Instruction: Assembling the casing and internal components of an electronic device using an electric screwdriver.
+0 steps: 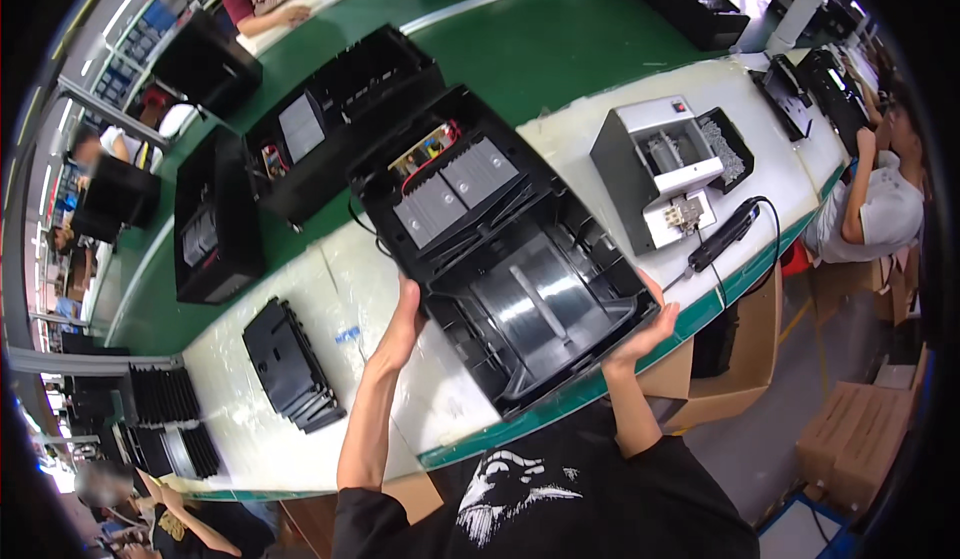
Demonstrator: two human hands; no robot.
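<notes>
Between my hands is a large black plastic machine housing (530,304), lying tilted across the white work surface with its inside facing up. Inside it are two grey blocks (440,204), a small circuit board with red wires, and a smooth curved dark bay at the near end. My left hand (405,314) is closed on its left side, with most fingers hidden. At the near right corner, my right hand (648,331) grips the edge, fingers partly under it. Whether the housing rests fully on the surface I cannot tell.
Similar black housings (345,94) stand on the green belt beyond. Stacked black panels (292,364) lie left. To the right are a grey screw feeder (660,154), a black electric screwdriver (728,234) with a cord, and an open cardboard box (755,344) below. Other people work nearby.
</notes>
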